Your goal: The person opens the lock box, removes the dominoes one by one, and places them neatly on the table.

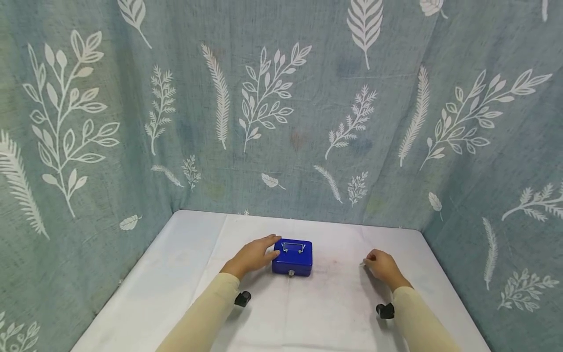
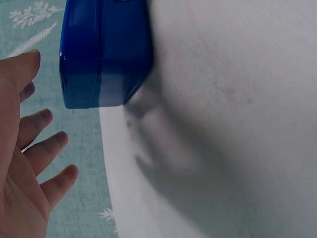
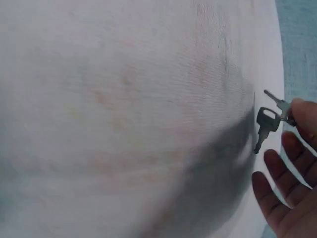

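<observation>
A blue metal cash box [image 1: 299, 259] stands on the white-covered table, lid down, with a silver carrying handle [image 1: 293, 244] on top and a round lock [image 1: 291, 273] on its front. My left hand [image 1: 252, 255] is at the box's left side, fingers extended and spread, their tips overlapping its edge in the head view. The left wrist view shows the fingers apart beside the blue box [image 2: 99, 54]. Off to the right of the box, my right hand [image 1: 384, 268] pinches two small metal keys between thumb and forefinger. One key [image 3: 267, 121] hangs down in the right wrist view.
The table [image 1: 334, 313] is covered with a white cloth that has faint stains. Grey-green curtains [image 1: 281, 176] with white leaf prints enclose it at the back and both sides. A small black device [image 1: 385, 311] sits at each wrist.
</observation>
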